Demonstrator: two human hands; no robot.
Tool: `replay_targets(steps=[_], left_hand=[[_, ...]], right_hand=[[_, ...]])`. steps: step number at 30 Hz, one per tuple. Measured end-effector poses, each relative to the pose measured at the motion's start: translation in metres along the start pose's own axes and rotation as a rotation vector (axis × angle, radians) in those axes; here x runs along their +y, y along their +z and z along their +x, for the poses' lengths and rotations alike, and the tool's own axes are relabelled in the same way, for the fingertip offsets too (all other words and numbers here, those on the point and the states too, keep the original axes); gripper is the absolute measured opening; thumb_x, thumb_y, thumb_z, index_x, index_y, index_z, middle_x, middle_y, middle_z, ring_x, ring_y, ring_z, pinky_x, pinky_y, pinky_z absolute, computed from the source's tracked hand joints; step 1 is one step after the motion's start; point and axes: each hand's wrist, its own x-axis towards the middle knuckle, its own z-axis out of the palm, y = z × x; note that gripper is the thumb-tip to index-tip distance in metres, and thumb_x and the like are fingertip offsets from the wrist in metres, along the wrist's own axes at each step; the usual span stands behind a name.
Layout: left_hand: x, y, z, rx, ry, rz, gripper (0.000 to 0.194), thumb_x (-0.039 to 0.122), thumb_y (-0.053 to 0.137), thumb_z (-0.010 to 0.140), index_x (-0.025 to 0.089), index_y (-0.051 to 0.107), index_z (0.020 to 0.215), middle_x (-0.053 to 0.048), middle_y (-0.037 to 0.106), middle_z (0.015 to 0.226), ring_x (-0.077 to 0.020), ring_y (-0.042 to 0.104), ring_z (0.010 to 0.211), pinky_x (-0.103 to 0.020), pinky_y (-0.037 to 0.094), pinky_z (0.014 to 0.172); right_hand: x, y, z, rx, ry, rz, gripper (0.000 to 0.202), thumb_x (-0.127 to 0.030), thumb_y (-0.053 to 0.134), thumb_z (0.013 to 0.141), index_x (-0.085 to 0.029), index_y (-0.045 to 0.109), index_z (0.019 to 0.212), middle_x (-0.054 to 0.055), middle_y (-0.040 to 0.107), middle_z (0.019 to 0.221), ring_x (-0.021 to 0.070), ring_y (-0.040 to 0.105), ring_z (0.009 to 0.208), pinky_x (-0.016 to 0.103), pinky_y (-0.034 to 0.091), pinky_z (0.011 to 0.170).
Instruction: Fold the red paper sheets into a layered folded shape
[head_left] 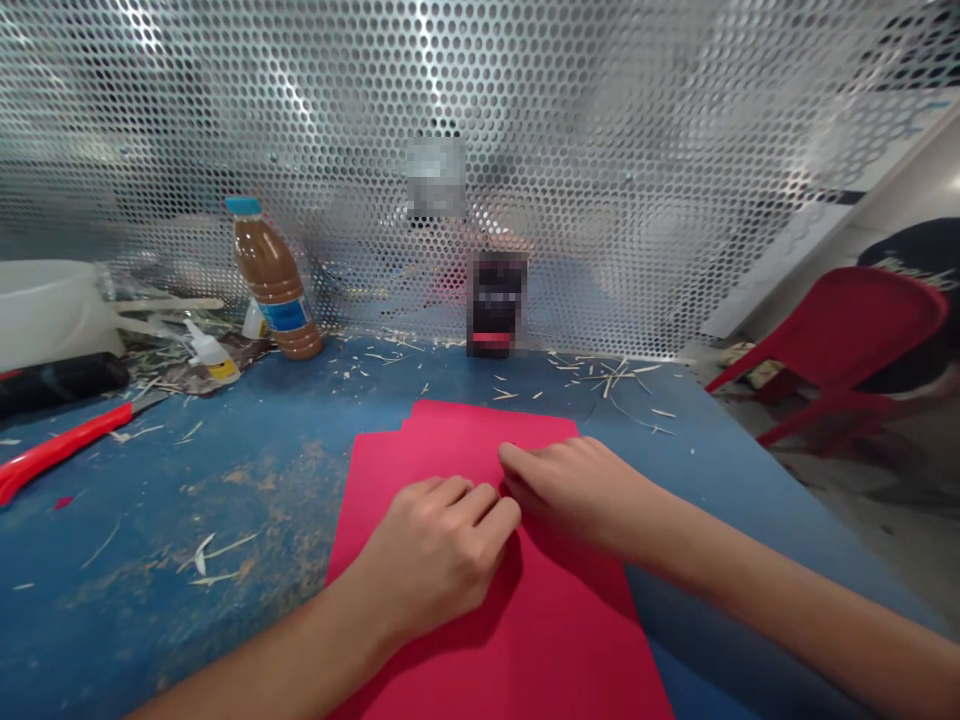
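Note:
A red sheet (570, 640), paper or thin foam, lies on the blue table in front of me, with a stepped edge at its far left corner. My left hand (450, 535) rests on the middle of it, fingers curled inward and closed. Close beside it on the right, my right hand (566, 485) is also on the sheet, its fingers bent under and pressed together. The fingertips of both hands are hidden, so whatever they may hold does not show.
Left of the sheet lie a red-handled tool (71, 445) and a black cylinder (67, 383). Behind them are a white tub (49, 305), a small glue bottle (212, 355) and a brown-filled bottle (274, 280). A dark box (496, 305) stands by the perforated metal panel (337, 120). Straw bits litter the table (285, 410).

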Motion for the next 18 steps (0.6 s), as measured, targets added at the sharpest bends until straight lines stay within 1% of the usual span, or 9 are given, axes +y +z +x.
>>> replay_targets(steps=[4, 8, 11, 14, 18], left_hand=[[0.0, -0.001, 0.001, -0.011, 0.004, 0.01, 0.019, 0.009, 0.049, 0.093, 0.02, 0.061, 0.084, -0.001, 0.065, 0.075, -0.0211, 0.058, 0.063, -0.037, 0.039, 0.055], [0.0, -0.002, 0.001, -0.013, 0.003, 0.019, 0.019, 0.008, 0.049, 0.092, 0.02, 0.06, 0.082, -0.002, 0.065, 0.074, -0.0203, 0.058, 0.063, -0.036, 0.035, 0.054], [0.0, -0.002, 0.0, -0.017, 0.0, 0.025, 0.019, 0.007, 0.049, 0.091, 0.02, 0.061, 0.082, -0.001, 0.066, 0.074, -0.0203, 0.058, 0.063, -0.036, 0.034, 0.054], [0.0, -0.002, 0.0, -0.03, 0.001, 0.029, 0.018, 0.008, 0.051, 0.091, 0.019, 0.063, 0.086, -0.002, 0.067, 0.076, -0.0208, 0.059, 0.064, -0.036, 0.035, 0.054], [0.0, -0.003, -0.001, -0.067, 0.004, 0.032, 0.016, 0.01, 0.054, 0.093, 0.02, 0.066, 0.089, -0.001, 0.071, 0.082, -0.0218, 0.061, 0.07, -0.035, 0.037, 0.054]], right_hand=[[0.005, 0.002, 0.014, 0.025, 0.027, 0.005, 0.011, -0.016, 0.049, 0.095, -0.02, 0.056, 0.089, -0.002, 0.061, 0.061, 0.0128, 0.019, 0.049, 0.036, 0.008, 0.054], [0.006, 0.005, 0.016, 0.051, 0.035, 0.009, 0.011, -0.016, 0.048, 0.096, -0.021, 0.056, 0.089, -0.002, 0.062, 0.063, 0.0131, 0.019, 0.051, 0.036, 0.008, 0.056], [0.005, 0.006, 0.006, 0.057, 0.017, 0.014, 0.012, -0.012, 0.048, 0.096, -0.021, 0.054, 0.089, 0.0, 0.065, 0.068, 0.0128, 0.027, 0.051, 0.036, 0.008, 0.056], [-0.001, 0.005, -0.01, 0.051, -0.004, 0.032, 0.013, -0.01, 0.049, 0.095, -0.021, 0.053, 0.088, 0.001, 0.067, 0.072, 0.0125, 0.034, 0.053, 0.035, 0.009, 0.055], [-0.014, 0.002, -0.034, 0.043, -0.015, 0.071, 0.016, -0.012, 0.048, 0.098, -0.021, 0.051, 0.086, -0.001, 0.066, 0.071, 0.0118, 0.035, 0.052, 0.032, 0.011, 0.053]])
